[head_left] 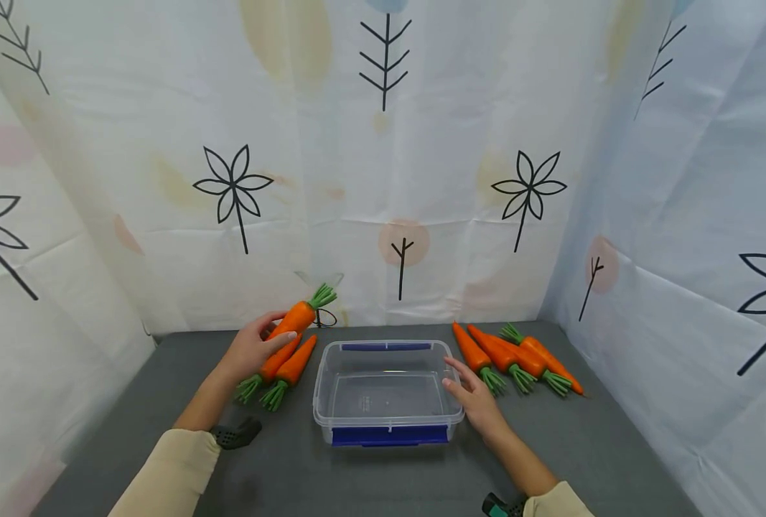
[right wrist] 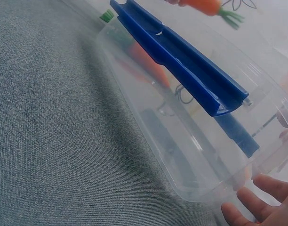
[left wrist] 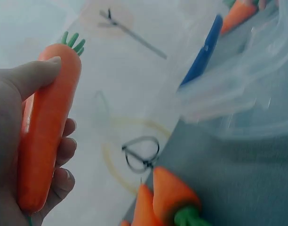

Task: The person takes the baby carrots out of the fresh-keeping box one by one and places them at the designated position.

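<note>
My left hand [head_left: 251, 352] grips an orange carrot [head_left: 296, 317] with a green top, thumb on one side and fingers curled round the other. It is raised above two more carrots [head_left: 297, 362] lying on the left of the table. In the left wrist view the held carrot [left wrist: 50, 127] points its leafy end up and away. A clear plastic container [head_left: 389, 422] with blue clips stands in the middle, lidless, with nothing inside. At its right side my right hand [head_left: 479, 408] has loosely extended fingers [right wrist: 257, 205] against the wall and rim.
Several carrots [head_left: 518, 352] lie side by side to the right of the container, beyond my right hand. The grey table [head_left: 357, 481] ends at a patterned white curtain [head_left: 383, 179] behind, with more curtain on both sides.
</note>
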